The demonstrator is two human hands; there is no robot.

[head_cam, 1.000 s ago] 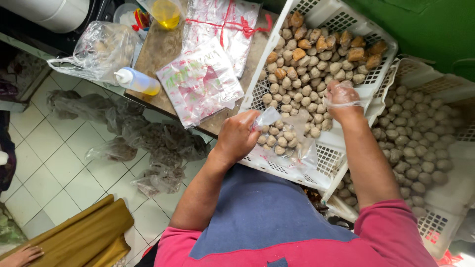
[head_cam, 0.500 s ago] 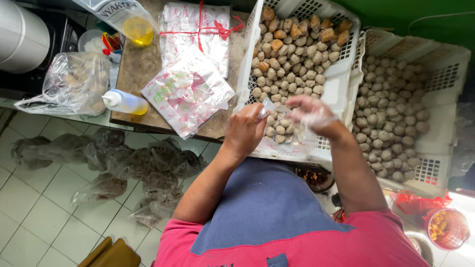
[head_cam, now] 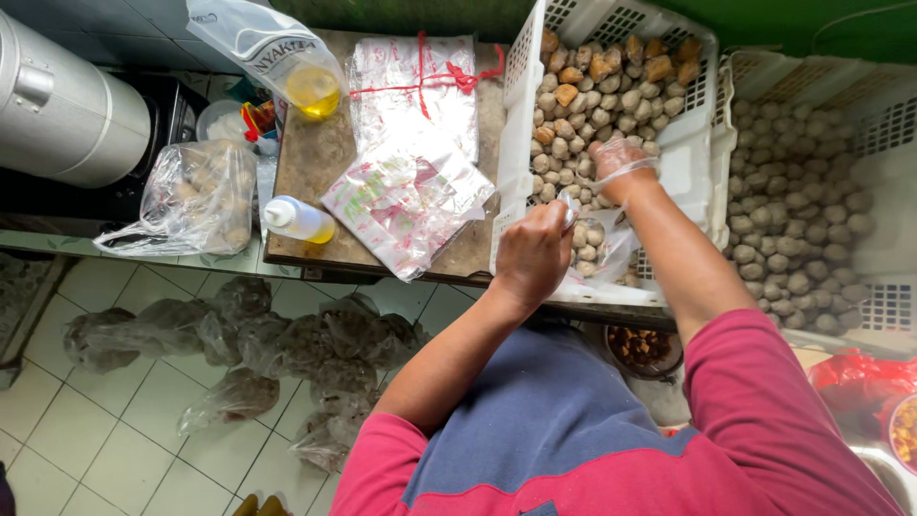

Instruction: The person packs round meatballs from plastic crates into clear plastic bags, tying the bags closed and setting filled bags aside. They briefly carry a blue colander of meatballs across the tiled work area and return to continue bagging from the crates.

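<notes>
With the left hand [head_cam: 535,253] pinching the clear bag [head_cam: 597,250] open at the white basket [head_cam: 693,158]'s near edge and the gloved right hand [head_cam: 616,158], fingers curled, scooping meatballs [head_cam: 592,105], one could easily roll off onto the floor.

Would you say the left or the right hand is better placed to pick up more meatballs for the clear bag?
The right hand, probably: wrapped in thin plastic, it rests on the meatballs in the white crate. The left hand is pinching the clear bag open at the crate's near edge.

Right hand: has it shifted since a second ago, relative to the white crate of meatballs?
Yes. The right hand, gloved in clear plastic, was at the right wall of the white crate; now it is over the meatballs mid-crate, nearer the left hand.
</notes>
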